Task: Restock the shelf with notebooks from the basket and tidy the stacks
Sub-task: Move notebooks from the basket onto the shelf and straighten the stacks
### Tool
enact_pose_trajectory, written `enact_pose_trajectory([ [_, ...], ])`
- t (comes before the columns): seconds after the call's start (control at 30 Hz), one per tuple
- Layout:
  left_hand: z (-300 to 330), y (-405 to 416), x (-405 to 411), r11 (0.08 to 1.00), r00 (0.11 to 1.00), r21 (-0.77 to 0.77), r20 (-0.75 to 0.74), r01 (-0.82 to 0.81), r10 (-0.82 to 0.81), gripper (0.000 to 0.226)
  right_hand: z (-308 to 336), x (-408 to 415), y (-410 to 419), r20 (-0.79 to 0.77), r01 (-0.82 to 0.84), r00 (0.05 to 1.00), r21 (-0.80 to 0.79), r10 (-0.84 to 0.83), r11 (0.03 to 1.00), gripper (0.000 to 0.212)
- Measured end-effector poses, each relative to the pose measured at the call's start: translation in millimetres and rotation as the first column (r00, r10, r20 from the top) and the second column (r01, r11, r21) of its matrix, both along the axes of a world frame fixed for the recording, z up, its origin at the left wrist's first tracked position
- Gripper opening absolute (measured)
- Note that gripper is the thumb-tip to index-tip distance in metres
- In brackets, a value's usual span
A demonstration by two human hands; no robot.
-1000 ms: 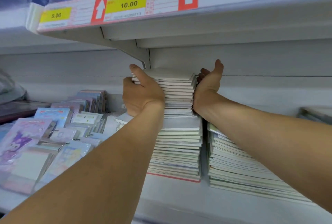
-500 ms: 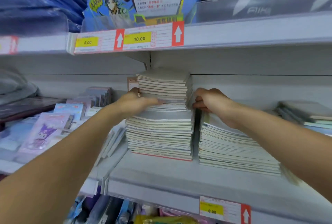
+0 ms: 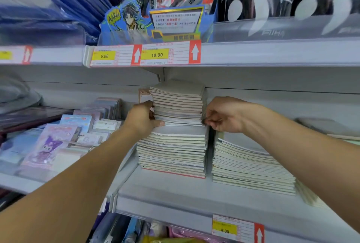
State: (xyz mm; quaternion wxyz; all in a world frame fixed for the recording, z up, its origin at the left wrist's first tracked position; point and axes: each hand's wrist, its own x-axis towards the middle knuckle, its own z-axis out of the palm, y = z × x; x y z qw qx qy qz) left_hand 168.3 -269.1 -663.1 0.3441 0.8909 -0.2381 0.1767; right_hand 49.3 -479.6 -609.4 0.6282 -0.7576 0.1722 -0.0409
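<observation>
Both grips clamp the upper block of thin cream-paged notebooks: the left hand curls round its left edge, thumb under the bottom front corner, and the right hand pinches its lower right corner. Forearms reach up and inward. This block lies flat, spines forward, atop the taller notebook stack on the grey metal shelf, beside a lower notebook pile.

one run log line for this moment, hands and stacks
left hand grips upper notebook bundle | right hand pinches its right edge | bundle sits on tall stack | shorter stack beside
</observation>
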Motion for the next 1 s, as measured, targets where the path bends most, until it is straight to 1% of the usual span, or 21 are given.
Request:
enact_pose_trajectory([
  [0.1,-1.4,0.7,-0.6,1.000,1.000,-0.023,-0.004,0.000,0.000,0.051,-1.0,-1.6,2.0,-0.006,0.021,1.000,0.116,-0.021,0.993,0.028],
  [0.23,1.6,2.9,-8.6,0.987,0.990,-0.147,-0.115,0.063,-0.080,0.046,-8.9,-4.8,7.0,0.007,0.050,0.999,0.264,-0.054,0.963,0.032],
  [0.37,4.5,5.3,-15.2,0.981,0.987,-0.184,-0.140,0.054,-0.081,0.048,-21.1,-10.3,7.1,0.043,0.035,0.998,0.338,-0.052,0.941,0.031],
  [0.43,7.2,6.4,-15.2,0.982,0.986,-0.182,-0.147,0.046,-0.074,0.048,-23.1,-12.8,5.3,0.071,0.001,0.997,0.331,-0.026,0.944,0.027],
  [0.5,9.9,7.5,-12.7,0.989,0.990,-0.145,-0.129,0.034,-0.053,0.047,-20.0,-12.8,2.2,0.088,-0.044,0.996,0.244,0.023,0.969,0.022],
  [0.53,10.1,7.7,-12.5,0.992,0.992,-0.127,-0.116,0.026,-0.041,0.048,-17.6,-11.5,1.1,0.081,-0.063,0.995,0.171,0.050,0.983,0.018],
  [0.57,9.2,7.6,-13.1,0.992,0.994,-0.126,-0.108,0.019,-0.033,0.049,-15.5,-9.5,1.4,0.066,-0.075,0.995,0.077,0.070,0.994,0.018],
  [0.63,5.4,7.7,-13.6,0.987,0.994,-0.160,-0.109,0.010,-0.027,0.047,-15.7,-3.5,3.7,0.039,-0.033,0.998,-0.164,0.040,0.986,0.040],
  [0.67,3.3,7.5,-13.8,0.984,0.993,-0.179,-0.112,0.002,-0.023,0.045,-17.1,-0.5,5.3,0.044,0.030,0.999,-0.297,-0.017,0.954,0.049],
  [0.7,2.2,7.3,-14.8,0.981,0.994,-0.192,-0.113,-0.007,-0.016,0.044,-17.7,0.7,7.5,0.068,0.087,0.996,-0.411,-0.065,0.907,0.053],
  [0.77,0.5,6.4,-14.4,0.978,0.995,-0.209,-0.104,-0.019,-0.003,0.045,-17.7,2.2,9.4,0.100,0.110,0.993,-0.564,-0.065,0.818,0.047],
  [0.9,0.5,0.7,-11.8,0.980,0.996,-0.198,-0.093,-0.027,0.009,0.044,-18.1,6.2,6.9,0.117,0.072,0.993,-0.704,0.015,0.707,0.038],
  [1.0,1.1,-3.0,-7.7,0.988,0.998,-0.150,-0.054,-0.032,0.025,0.043,-23.2,11.7,4.7,0.162,0.095,0.986,-0.767,0.049,0.635,0.032],
])
